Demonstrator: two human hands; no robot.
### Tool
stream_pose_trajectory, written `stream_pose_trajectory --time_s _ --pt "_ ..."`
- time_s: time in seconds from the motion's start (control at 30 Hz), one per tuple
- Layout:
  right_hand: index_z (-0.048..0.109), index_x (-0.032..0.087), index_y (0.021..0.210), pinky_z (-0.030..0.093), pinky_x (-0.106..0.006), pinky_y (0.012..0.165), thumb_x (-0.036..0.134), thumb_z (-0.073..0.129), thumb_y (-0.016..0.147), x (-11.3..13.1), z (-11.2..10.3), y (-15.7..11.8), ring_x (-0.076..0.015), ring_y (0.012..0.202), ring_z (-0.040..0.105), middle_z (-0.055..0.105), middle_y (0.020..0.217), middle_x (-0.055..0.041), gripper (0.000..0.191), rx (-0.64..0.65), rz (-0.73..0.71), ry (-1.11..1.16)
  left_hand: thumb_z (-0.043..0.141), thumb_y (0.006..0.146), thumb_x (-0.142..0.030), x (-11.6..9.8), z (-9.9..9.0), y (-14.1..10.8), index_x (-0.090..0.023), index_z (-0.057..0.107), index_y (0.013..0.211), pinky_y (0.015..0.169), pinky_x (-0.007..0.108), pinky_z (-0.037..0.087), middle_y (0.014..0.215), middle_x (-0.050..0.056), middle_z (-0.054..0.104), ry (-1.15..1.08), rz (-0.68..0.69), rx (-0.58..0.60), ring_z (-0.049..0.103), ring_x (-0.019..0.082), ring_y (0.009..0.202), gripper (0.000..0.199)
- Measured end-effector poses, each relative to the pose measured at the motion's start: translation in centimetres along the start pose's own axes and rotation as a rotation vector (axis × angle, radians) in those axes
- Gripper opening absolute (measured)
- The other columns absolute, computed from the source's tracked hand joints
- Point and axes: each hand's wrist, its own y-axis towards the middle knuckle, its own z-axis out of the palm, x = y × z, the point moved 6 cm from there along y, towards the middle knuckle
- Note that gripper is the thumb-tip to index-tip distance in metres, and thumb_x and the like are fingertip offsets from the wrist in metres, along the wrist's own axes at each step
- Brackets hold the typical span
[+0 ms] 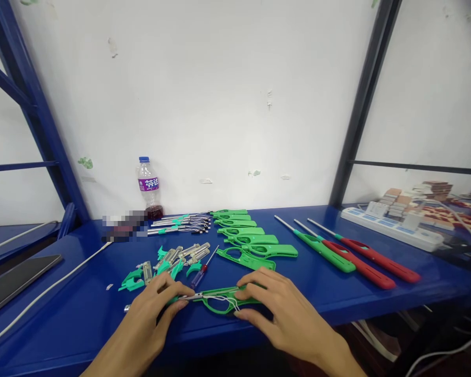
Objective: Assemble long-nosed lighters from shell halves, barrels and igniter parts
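My left hand (163,303) pinches a metal lighter tube (192,297) at the front of the blue table. A green handle shell (216,306) lies in front of me, with white wires (222,299) running across its trigger loop. My right hand (265,301) has its fingers on the shell's right part and the wire ends, covering much of that part. Just behind, a screwdriver (198,277) with a purple and red handle points away from me. Teal triggers (132,281) and clear tanks (172,255) lie in a loose pile behind my left hand.
Several green shells (247,239) sit in a column, beside metal tubes with wires (167,229). Finished-looking lighters, green (329,251) and red (361,264), lie at right. Also around: a bottle (149,186), phone (19,280), white cable (55,285) and power strip (392,229).
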Motion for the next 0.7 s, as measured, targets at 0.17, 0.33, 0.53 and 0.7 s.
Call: stream_pose_trajectory --time_s 0.17,0.33,0.53,0.7 --pt "0.069 0.027 0.110 0.048 -0.037 0.101 0.032 0.057 0.109 0.1 -0.1 0.4 -0.0212 0.109 0.065 0.074 0.114 0.0007 0.013 0.003 -0.044 0.010 0.049 0.107 -0.037 0.1 0.2 0.0 -0.032 0.077 0.107 0.078 0.027 0.056 0.096 0.002 0.071 0.022 0.034 -0.003 0.071 0.020 0.087 0.028" --pt "0.069 0.025 0.112 0.049 -0.036 0.098 0.032 0.054 0.110 -0.1 0.0 0.3 -0.0215 0.106 0.065 0.075 0.112 -0.0002 0.017 -0.009 -0.059 0.016 0.045 0.109 -0.046 0.4 0.8 -0.2 -0.034 0.077 0.106 0.076 0.025 0.057 0.099 0.002 0.071 0.019 -0.001 -0.004 0.072 0.019 0.088 0.034" --pt "0.071 0.025 0.106 0.049 -0.035 0.098 0.032 0.056 0.109 -0.3 -0.2 0.2 -0.0209 0.105 0.066 0.075 0.112 -0.0005 0.017 -0.020 -0.065 0.035 0.045 0.110 -0.046 -0.4 -0.1 0.3 -0.032 0.077 0.102 0.074 0.022 0.057 0.093 0.000 0.075 0.015 0.064 -0.015 0.075 0.017 0.084 0.036" --pt "0.071 0.026 0.105 0.049 -0.035 0.098 0.031 0.058 0.108 -0.2 -0.2 0.3 -0.0203 0.105 0.067 0.076 0.114 0.0004 0.015 -0.038 -0.081 0.041 0.047 0.110 -0.040 -0.4 -0.1 0.2 -0.031 0.075 0.099 0.079 0.023 0.056 0.093 -0.001 0.075 -0.031 0.049 -0.033 0.073 0.016 0.086 0.031"
